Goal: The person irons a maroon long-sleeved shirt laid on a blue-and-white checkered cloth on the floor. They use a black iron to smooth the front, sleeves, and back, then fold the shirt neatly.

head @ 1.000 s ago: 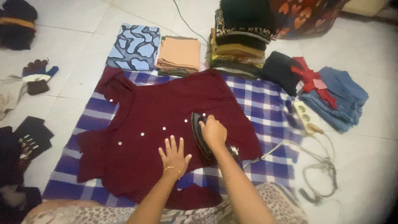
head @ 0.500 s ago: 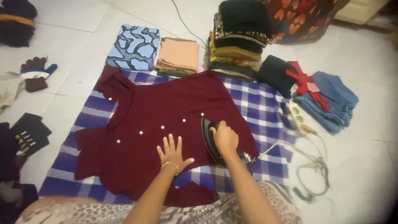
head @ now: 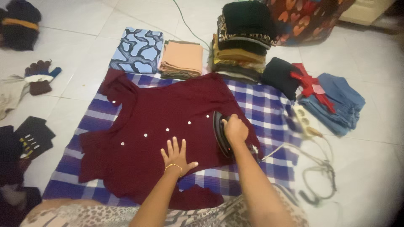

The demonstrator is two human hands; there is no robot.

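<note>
Fabric first: the maroon garment (head: 168, 126) lies spread flat on a blue-and-white checked cloth (head: 269, 109) on the tiled floor (head: 84, 80), a line of small white buttons (head: 167, 130) running across its middle. It looks thin, soft and limp, likely to slide and bunch unless pinned down. The left hand (head: 176, 155) rests on its near edge, palm down with fingers (head: 170, 146) spread wide, holding nothing and just pressing the cloth flat.

The right hand (head: 235, 129) is wrapped around the handle of a dark iron (head: 220, 133), which stands on the garment's right part, soleplate down. The iron is probably stiff, fairly heavy and hot underneath, so the top handle is the only sensible place to grip. Its cord (head: 294, 147) trails right towards a pale power strip (head: 304, 120).

At the far side sit folded cloths: a blue patterned one (head: 136, 49), a peach one (head: 182, 59), a tall mixed stack (head: 242, 40), and blue denim (head: 336, 103) on the right. Gloves (head: 40, 75) lie far left.
</note>
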